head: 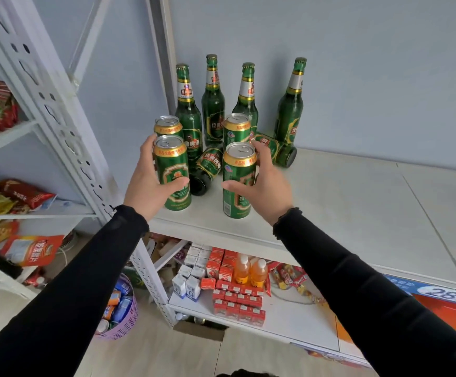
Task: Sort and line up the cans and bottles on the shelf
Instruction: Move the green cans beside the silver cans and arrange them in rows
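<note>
two green beer cans stand at the shelf front; our left hand and right hand each wrap one mid-body (smooth, likely slippery); glass bottles behind look fragile.

cans: glossy printed metal, bright silvery tops | bottles: shiny green glass, paper-like labels, foil-like neck wrap | shelf: matt smooth off-white board | upright: white painted perforated metal | sleeves: matt black cloth | basket: purple plastic
</note>
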Action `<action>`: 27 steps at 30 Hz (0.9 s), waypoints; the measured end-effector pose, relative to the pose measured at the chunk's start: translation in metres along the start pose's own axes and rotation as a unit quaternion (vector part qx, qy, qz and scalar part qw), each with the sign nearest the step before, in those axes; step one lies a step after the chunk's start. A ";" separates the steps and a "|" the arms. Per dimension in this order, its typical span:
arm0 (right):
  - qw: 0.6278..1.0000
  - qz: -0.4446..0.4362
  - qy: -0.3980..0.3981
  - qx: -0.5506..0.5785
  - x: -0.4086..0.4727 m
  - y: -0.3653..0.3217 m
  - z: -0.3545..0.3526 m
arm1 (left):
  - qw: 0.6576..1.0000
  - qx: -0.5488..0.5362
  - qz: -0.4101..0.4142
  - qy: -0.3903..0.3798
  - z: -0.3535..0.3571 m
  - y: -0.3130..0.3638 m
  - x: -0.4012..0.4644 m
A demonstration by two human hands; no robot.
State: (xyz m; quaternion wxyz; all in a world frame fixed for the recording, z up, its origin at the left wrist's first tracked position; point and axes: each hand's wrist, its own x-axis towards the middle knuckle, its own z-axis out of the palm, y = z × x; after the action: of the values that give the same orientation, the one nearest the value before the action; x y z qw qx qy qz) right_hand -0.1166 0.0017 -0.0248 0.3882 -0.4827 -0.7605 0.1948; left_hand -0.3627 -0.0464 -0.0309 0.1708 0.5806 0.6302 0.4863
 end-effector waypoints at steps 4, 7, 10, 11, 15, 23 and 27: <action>0.996 0.077 -0.019 0.051 -0.017 0.017 0.020 | 1.000 0.013 0.001 -0.008 -0.001 -0.003 0.001; 0.982 0.103 -0.045 0.150 -0.028 0.026 0.033 | 1.000 0.021 -0.009 -0.014 -0.003 -0.005 0.000; 0.973 0.115 -0.058 0.191 -0.030 0.031 0.036 | 0.999 0.028 -0.015 -0.013 -0.003 -0.004 -0.001; 0.971 0.115 -0.062 0.198 -0.029 0.032 0.037 | 0.999 0.029 -0.016 -0.010 -0.004 -0.002 -0.001; 0.970 0.122 -0.048 0.206 -0.028 0.037 0.035 | 0.999 0.032 -0.022 0.009 -0.003 0.007 -0.010; 0.966 0.143 0.007 0.217 -0.057 0.076 -0.029 | 0.999 -0.029 0.026 -0.035 0.054 0.069 -0.033; 0.967 0.154 0.058 0.196 -0.085 0.115 -0.099 | 0.994 -0.039 0.054 -0.081 0.126 0.118 -0.039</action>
State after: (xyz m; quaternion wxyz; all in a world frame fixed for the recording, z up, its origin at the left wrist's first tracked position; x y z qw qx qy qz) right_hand 0.0468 -0.0288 -0.0747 0.4843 -0.5193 -0.5997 0.3689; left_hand -0.1874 -0.0461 -0.0079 0.2173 0.6445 0.5621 0.4706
